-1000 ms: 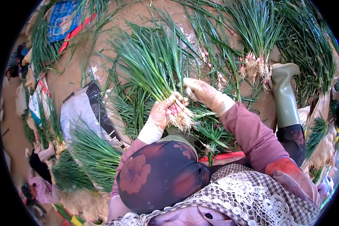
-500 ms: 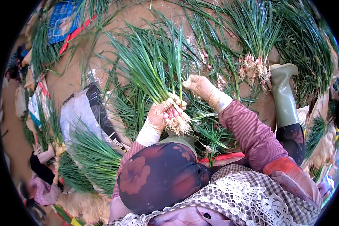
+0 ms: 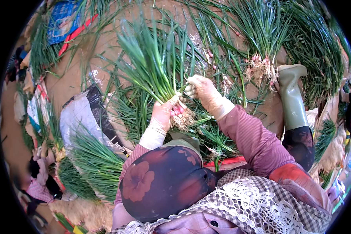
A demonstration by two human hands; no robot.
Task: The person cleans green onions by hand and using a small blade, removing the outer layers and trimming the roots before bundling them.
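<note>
My left hand (image 3: 162, 114) is closed around a bunch of green onions (image 3: 154, 70) just above the bulbs. The long green leaves point away from me, and pink bulbs (image 3: 178, 110) with pale stringy roots (image 3: 183, 120) hang out below the fist. Beside the bunch, on its right, my right hand (image 3: 201, 90) has its fingers curled together, their tips close to the stalks. Whatever is pinched there is too small to make out. Both hands wear pale, soiled gloves.
Loose green onions (image 3: 134, 111) litter the wet brown ground. Another rooted bunch (image 3: 261, 39) lies at the far right, near a green rubber boot (image 3: 292, 97). At left are a white and black sack (image 3: 80, 117) and more onions (image 3: 95, 160). A person (image 3: 43, 183) works at the far left.
My right hand has come slightly left and nearer to me, closer to the bunch. The left hand has shifted a little left with the onions, whose leaf tips are blurred.
</note>
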